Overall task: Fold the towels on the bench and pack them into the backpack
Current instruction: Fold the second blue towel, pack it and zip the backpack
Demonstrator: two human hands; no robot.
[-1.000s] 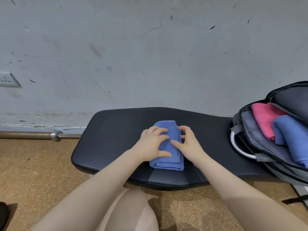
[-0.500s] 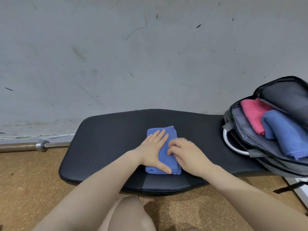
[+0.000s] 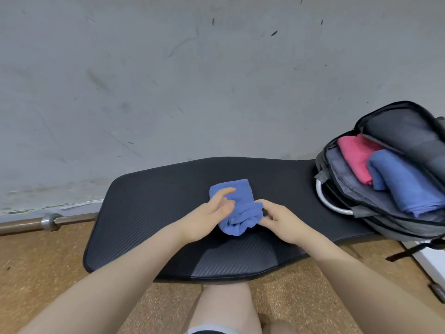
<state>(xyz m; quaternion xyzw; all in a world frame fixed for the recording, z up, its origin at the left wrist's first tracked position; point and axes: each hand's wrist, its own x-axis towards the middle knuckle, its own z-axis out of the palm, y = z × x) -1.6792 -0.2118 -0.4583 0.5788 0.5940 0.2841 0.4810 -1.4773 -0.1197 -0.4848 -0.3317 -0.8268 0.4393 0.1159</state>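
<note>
A folded blue towel lies in the middle of the black padded bench, its near end lifted and bunched. My left hand grips the towel's left side, thumb on top and fingers curled round it. From the right, my right hand pinches the near right corner. At the bench's right end sits an open grey backpack. Inside it lie a folded pink towel and a folded blue towel.
A grey scuffed wall rises right behind the bench. A metal bar runs along the floor at the left. Brown speckled floor lies in front, with my knee below the bench edge. A white object stands under the backpack.
Both hands went from pressing flat on the folded towel to gripping it. Its near end has come up off the bench and bunched. The camera has shifted, bringing the backpack further into view.
</note>
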